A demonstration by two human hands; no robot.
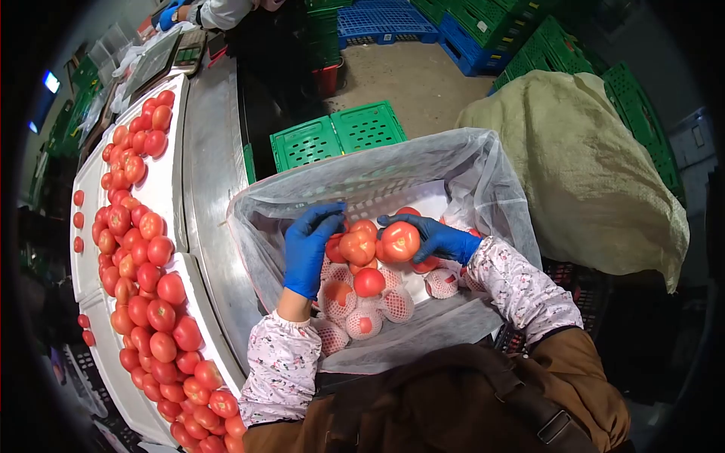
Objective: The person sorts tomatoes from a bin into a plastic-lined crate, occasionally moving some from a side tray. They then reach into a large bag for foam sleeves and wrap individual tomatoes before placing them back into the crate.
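My left hand (308, 245), in a blue glove, is at the left side of a lined crate, next to several red tomatoes (357, 247). Its fingers are stretched out and slightly curved; whether they touch a tomato is hard to see. My right hand (445, 240), also gloved in blue, has its fingers closed around a shiny tomato (400, 241) above the crate. Below both hands lie tomatoes in foam net sleeves (364, 321), and a bare-topped tomato (369, 281) rests among them. A translucent plastic liner (264, 204) covers the crate's walls.
Many loose tomatoes (161, 313) fill a white padded surface (219, 321) on my left, beside a metal ledge (215, 151). A green crate (370, 124) stands beyond the liner. At right is a large woven sack (581, 166). Another person's sleeve (223, 11) shows at the top left.
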